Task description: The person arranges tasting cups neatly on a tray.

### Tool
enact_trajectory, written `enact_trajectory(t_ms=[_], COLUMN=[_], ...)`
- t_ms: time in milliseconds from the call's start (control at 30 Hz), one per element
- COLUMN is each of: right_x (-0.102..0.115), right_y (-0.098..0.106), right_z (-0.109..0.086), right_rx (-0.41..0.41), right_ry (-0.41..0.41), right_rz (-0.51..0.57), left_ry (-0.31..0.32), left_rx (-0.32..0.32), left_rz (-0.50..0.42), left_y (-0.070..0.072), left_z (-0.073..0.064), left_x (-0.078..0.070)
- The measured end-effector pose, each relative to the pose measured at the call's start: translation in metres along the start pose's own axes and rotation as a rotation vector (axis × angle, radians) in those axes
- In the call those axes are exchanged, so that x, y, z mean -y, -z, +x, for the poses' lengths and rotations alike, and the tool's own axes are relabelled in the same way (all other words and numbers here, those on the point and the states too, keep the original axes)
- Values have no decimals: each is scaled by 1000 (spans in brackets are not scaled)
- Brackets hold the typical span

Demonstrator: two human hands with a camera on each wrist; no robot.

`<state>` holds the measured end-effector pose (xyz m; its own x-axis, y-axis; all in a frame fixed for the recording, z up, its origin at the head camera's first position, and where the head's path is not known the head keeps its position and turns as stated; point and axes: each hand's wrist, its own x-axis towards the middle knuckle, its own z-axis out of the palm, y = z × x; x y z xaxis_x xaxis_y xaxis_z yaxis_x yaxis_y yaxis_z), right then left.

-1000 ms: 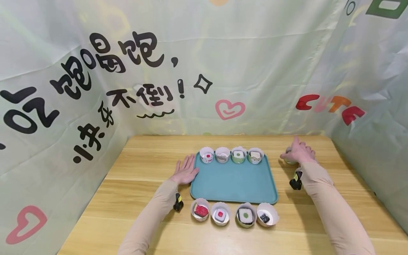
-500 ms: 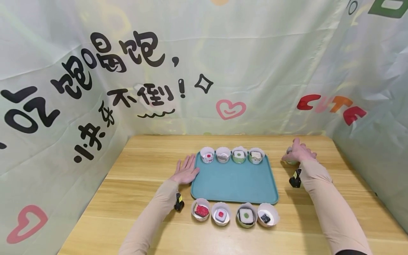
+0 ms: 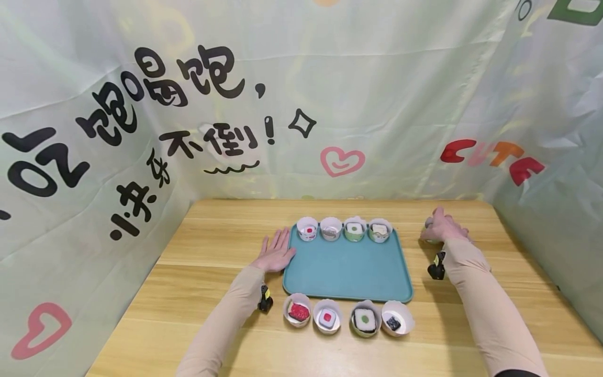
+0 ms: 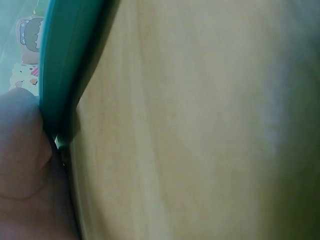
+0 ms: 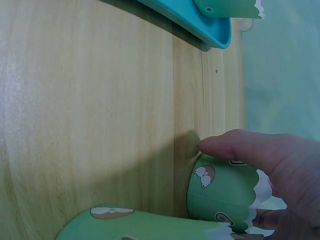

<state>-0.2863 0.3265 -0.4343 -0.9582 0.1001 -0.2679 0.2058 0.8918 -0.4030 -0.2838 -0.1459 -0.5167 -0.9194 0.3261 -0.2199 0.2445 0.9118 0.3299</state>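
My left hand point(image 3: 275, 256) lies palm down with straight fingers beside the blue-green tray point(image 3: 348, 264). Its thumb point(image 4: 20, 145) rests at the tray's left rim, which crosses the left wrist view. Right of the tray, my right hand point(image 3: 446, 228) grips a green paper cup point(image 5: 225, 185) with a scalloped white edge. The thumb point(image 5: 220, 145) presses the cup's side, while a fingertip shows past its rim; the other fingers are hidden. A second green paper cup point(image 5: 145, 227) shows low in the right wrist view, close beside the first.
Several paper cups with small sushi-like pieces line the tray's far edge, including a green-dotted one point(image 3: 355, 235). In front of the tray stand more cups, holding a red-topped piece point(image 3: 299, 312) and a small black piece point(image 3: 393, 323), among others. Printed cloth point(image 3: 400, 104) walls the table.
The right hand and the cup under it have shifted slightly to the right, away from the tray. The left hand has stayed at the tray's edge.
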Motion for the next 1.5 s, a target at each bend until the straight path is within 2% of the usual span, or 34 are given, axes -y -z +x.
enact_trajectory(t_ms=[233, 500, 833, 1333, 1500], right_x=[-3, -7, -6, -11, -12], right_y=[0, -1, -1, 6, 7], right_z=[0, 4, 4, 4, 4], right_rx=[-12, -4, -9, 60, 70], right_ry=[30, 61, 57, 79, 73], right_rz=[-25, -27, -38, -29, -24], left_ry=[-9, -5, -2, -14, -9], left_rx=[-22, -8, 3, -8, 7], left_rz=[-16, -34, -29, -45, -42], left_y=[-2, 0, 3, 5, 6], left_z=[0, -1, -5, -5, -6], left_x=[1, 0, -5, -4, -5])
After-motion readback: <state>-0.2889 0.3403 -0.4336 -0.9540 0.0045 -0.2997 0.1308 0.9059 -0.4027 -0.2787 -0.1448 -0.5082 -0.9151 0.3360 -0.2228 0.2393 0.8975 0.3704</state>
